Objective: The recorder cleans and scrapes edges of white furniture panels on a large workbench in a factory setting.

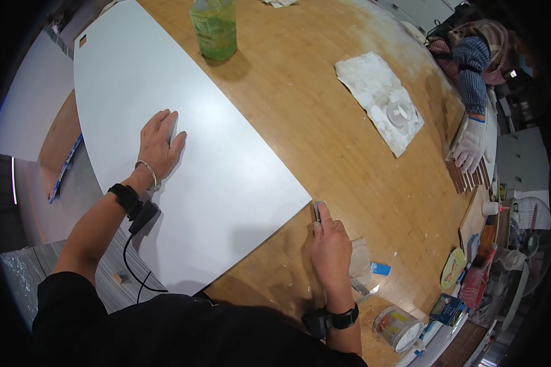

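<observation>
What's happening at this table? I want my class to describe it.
A person has the left hand laid open on a large white panel. The right hand holds a small grey tool by the panel's right-hand corner; whether it touches the edge is hard to tell. A bottle of green liquid stands on the wooden table beside the panel. At the table's right side, another person's gloved hand is at some brown strips.

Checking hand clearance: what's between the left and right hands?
From the left hand to the right hand, the head view shows the white panel, then a strip of wooden tabletop.
</observation>
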